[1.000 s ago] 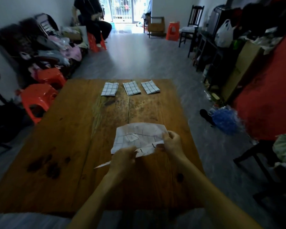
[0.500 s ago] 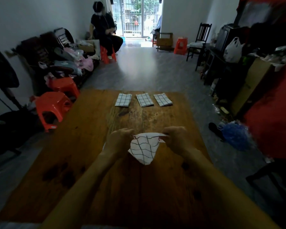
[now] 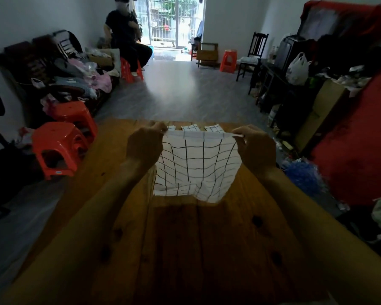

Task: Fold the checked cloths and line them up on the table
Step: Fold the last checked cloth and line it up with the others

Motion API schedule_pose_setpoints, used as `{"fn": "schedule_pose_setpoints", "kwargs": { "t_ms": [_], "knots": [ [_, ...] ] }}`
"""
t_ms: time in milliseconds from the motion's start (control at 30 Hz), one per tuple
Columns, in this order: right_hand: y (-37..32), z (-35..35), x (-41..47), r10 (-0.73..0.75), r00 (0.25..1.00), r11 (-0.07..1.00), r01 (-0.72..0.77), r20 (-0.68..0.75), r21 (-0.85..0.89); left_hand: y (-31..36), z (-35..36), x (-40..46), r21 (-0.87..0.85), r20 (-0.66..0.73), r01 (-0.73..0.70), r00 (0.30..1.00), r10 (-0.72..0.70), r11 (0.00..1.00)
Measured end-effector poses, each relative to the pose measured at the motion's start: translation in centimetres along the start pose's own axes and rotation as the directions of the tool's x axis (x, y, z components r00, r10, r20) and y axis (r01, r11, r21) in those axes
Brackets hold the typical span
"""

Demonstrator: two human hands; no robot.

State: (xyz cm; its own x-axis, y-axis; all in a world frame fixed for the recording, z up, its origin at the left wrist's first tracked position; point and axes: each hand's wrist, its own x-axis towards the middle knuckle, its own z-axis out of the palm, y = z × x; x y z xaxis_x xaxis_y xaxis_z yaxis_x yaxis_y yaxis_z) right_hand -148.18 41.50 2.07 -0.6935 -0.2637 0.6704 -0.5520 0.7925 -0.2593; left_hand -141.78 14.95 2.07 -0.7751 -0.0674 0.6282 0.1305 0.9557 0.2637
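Note:
A white checked cloth (image 3: pixel 196 168) hangs spread out above the wooden table (image 3: pixel 185 249), its lower edge loose in the air. My left hand (image 3: pixel 144 146) pinches its top left corner and my right hand (image 3: pixel 255 148) pinches its top right corner, so the upper edge is stretched taut between them. Behind the held cloth, three folded checked cloths (image 3: pixel 190 128) lie in a row near the table's far edge; only their far ends show above it.
Two orange plastic stools (image 3: pixel 59 150) stand close to the table's left side. A blue heap (image 3: pixel 304 175) and clutter lie on the floor to the right. A person (image 3: pixel 128 40) sits far back by the doorway. Grey floor opens beyond the table.
The cloth was bunched between my hands just above the table. My hands have risen and moved apart, and the cloth now hangs open between them. The view has tilted up.

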Motion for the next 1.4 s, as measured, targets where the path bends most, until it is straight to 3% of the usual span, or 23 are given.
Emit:
{"fn": "schedule_pose_setpoints", "kwargs": {
  "t_ms": [233, 433, 733, 900, 1167, 1400],
  "knots": [
    [-1.1, 0.2, -2.3, 0.036, 0.991, 0.996, -0.046, -0.127, -0.08, -1.4, -0.7, -2.8, -0.034, -0.078, -0.046, 0.996, 0.043, 0.998],
    [-1.7, -1.0, -5.8, 0.026, 0.995, 0.999, -0.028, -0.094, -0.023, -0.5, -1.6, -5.8, -0.027, -0.093, -0.026, 0.995, 0.023, 0.999],
    [1.3, -3.4, -13.8, 0.019, 0.999, 0.998, -0.021, 0.035, 0.066, 4.6, -2.1, -14.1, 0.028, 0.036, -0.035, 0.999, 0.034, 0.999],
    [3.3, -4.2, -19.7, 0.039, 0.983, 0.988, -0.064, 0.177, 0.14, 7.4, -1.2, -19.7, 0.101, 0.246, 0.042, 0.967, -0.066, 0.994],
    [5.0, -4.4, -26.8, 0.13, 0.877, 0.982, -0.178, 0.462, 0.062, 10.2, 0.2, -25.0, 0.179, 0.511, 0.086, 0.843, -0.167, 0.98],
    [6.1, -2.5, -25.7, 0.235, 0.714, 0.971, -0.199, 0.659, -0.131, 8.0, 2.4, -24.6, 0.21, 0.624, 0.138, 0.744, -0.241, 0.968]
  ]
}}
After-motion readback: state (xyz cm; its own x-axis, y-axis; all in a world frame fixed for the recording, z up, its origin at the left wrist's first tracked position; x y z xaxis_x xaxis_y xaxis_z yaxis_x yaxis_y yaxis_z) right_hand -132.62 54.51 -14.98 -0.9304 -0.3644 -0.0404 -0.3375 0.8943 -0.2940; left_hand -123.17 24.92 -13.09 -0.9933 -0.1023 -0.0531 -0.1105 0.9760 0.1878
